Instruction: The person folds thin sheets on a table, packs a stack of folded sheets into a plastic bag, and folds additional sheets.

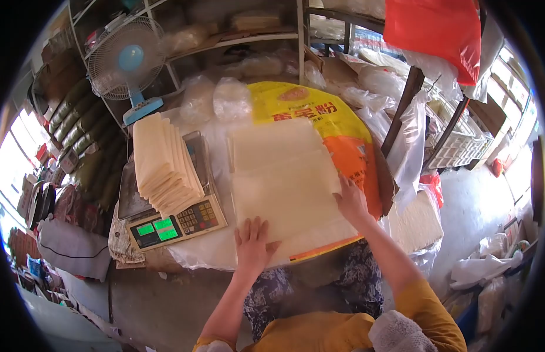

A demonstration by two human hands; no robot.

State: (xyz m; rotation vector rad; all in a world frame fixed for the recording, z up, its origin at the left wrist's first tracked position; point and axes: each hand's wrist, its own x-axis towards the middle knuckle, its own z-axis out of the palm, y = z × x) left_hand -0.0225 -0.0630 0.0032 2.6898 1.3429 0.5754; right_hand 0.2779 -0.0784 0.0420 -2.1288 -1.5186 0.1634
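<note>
A stack of thin, cream-coloured rectangular sheets (284, 176) lies flat in front of me; I cannot make out their material. My left hand (255, 243) rests on the lower left corner with fingers spread and thumb out. At the right edge of the sheets, my right hand (350, 200) touches the border with its fingers stretched out. To the left stands a digital scale (196, 220) with green lit displays. Several folded cream sheets (164, 161) are piled on its metal pan.
Under the sheets is a yellow and orange printed bag (343, 117). A blue and white fan (130, 61) stands at the back left. Clear plastic bags (231, 98) lie behind the sheets. A white crate (460, 144) and a red plastic bag (434, 35) are to the right.
</note>
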